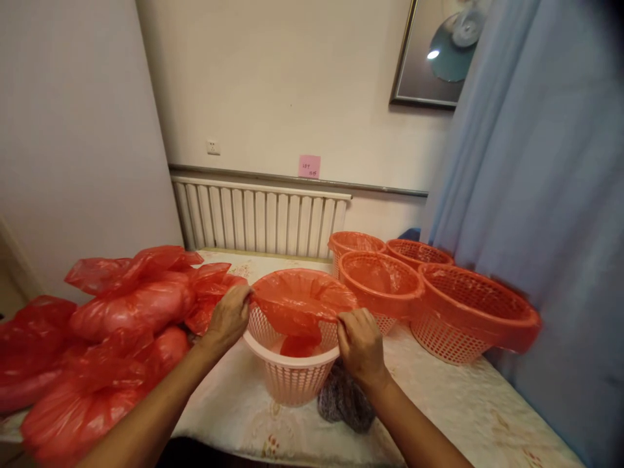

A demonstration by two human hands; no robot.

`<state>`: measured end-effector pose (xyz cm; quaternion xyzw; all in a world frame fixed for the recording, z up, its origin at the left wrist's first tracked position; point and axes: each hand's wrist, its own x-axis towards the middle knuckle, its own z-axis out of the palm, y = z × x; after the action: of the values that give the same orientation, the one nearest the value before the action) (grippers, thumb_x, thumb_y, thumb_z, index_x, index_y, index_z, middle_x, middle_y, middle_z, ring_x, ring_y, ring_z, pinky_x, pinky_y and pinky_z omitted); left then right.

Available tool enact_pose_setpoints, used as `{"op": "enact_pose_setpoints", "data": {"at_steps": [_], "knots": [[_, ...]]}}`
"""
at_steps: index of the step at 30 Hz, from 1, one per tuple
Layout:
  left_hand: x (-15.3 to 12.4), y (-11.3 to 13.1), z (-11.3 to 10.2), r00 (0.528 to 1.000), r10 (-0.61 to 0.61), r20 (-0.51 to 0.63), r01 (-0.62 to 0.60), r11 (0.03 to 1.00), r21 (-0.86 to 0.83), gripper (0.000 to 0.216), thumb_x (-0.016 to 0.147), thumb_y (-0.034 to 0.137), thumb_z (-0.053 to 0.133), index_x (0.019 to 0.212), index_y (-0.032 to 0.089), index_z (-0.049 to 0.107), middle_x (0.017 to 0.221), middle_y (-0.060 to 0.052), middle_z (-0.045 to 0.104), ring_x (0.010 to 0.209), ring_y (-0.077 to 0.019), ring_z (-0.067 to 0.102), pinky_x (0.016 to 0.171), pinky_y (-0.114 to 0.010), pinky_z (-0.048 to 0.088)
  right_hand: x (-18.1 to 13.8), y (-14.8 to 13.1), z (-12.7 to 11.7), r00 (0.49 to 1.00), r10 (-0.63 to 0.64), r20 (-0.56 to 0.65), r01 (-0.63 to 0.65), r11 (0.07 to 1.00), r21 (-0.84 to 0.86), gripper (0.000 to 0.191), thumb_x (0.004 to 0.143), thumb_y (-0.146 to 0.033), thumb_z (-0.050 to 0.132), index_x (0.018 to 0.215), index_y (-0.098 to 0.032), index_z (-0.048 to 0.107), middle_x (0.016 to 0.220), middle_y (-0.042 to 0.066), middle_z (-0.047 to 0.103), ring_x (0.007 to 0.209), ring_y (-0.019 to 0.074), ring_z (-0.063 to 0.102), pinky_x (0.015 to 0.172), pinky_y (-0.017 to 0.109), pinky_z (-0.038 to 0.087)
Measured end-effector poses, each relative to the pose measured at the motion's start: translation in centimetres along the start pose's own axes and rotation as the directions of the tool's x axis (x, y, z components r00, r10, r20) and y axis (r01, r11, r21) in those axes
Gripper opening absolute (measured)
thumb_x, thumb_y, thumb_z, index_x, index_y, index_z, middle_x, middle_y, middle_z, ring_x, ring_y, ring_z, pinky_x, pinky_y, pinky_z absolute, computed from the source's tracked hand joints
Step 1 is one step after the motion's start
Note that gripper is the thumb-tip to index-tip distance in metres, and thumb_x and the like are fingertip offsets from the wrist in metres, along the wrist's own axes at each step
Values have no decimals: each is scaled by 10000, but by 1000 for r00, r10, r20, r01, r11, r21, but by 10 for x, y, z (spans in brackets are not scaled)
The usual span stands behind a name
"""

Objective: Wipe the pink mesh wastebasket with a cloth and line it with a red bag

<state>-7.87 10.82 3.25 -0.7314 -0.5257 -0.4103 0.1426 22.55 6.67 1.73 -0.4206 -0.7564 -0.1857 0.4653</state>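
Observation:
A pink plastic basket [297, 380] with latticed sides stands near the front of the table. A thin red plastic bag [302, 296] is stretched across its mouth, draped over the far rim and hanging partly inside. At the left, my left hand [231, 316] pinches the bag's edge just above the basket rim. My right hand [361, 341] grips the same near edge on the right side. Between the hands that edge is pulled taut, above the basket's bare near rim. A dark grey fuzzy bundle [345, 398] lies beside the basket, under my right hand.
Several baskets lined with red bags, one a near basket [451, 338], stand at the right by a blue curtain [550, 214]. Knotted, filled red bags [131, 305] are heaped at the left. A patterned cloth [414, 403] covers the table; a radiator [263, 218] is behind.

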Motion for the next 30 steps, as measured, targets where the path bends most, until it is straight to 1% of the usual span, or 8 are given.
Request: {"op": "enact_pose_setpoints", "data": {"at_steps": [3,6,9,12,18,21,25,30], "knots": [[-15,1,-1,994,16,-109,-15,1000,10,194,871,129,375,878,188,561,835,-76,613,852,-240,561,785,-369,471,-22,-14,-2,997,-38,-67,44,996,83,122,907,-98,476,904,-171,573,763,46,543,750,194,456,706,336,380],[-34,4,-1,981,25,-191,-19,999,30,177,876,115,381,892,183,544,823,-78,586,828,-245,541,772,-382,470,-43,-24,-1,990,-56,-127,77,984,164,160,881,-51,488,972,-162,559,808,57,557,773,194,466,703,342,385],[-53,8,0,971,37,-238,-29,999,39,188,870,81,379,904,189,529,814,-66,567,803,-236,532,754,-374,472,-61,-30,1,990,-70,-120,98,965,244,232,865,-16,468,1029,-158,552,866,72,575,811,200,480,714,351,394],[-69,11,1,964,47,-261,-41,999,30,226,851,37,369,922,193,516,828,-57,559,802,-221,534,754,-363,476,-71,-34,3,994,-78,-80,97,954,285,233,864,-10,452,1000,-161,565,861,73,574,815,202,487,710,354,392],[-89,6,4,967,52,-249,-53,999,-1,255,856,17,349,947,201,500,860,-50,550,818,-207,547,767,-357,489,-75,-34,7,992,-121,42,106,958,268,207,882,-33,442,915,-170,594,831,71,578,809,205,472,705,350,373],[-98,2,7,977,66,-205,-68,998,-4,254,867,20,349,958,201,503,904,-62,566,867,-212,558,816,-375,490,-78,-30,10,986,-133,100,104,963,250,220,896,-54,423,903,-172,609,840,75,584,817,210,461,709,351,366],[-102,-1,11,990,62,-128,-63,998,-2,250,882,35,355,959,197,529,952,-83,589,950,-231,556,878,-409,474,-83,-23,16,982,-100,162,61,972,228,222,915,-94,414,886,-178,617,856,73,580,829,214,452,721,352,359],[-96,-2,22,999,8,-42,-8,1000,-11,254,878,60,348,855,189,566,847,-81,595,836,-243,543,782,-413,481,-90,-15,31,974,-33,226,-4,987,161,236,919,-121,411,776,-180,589,812,61,568,807,208,447,717,345,348]]}}
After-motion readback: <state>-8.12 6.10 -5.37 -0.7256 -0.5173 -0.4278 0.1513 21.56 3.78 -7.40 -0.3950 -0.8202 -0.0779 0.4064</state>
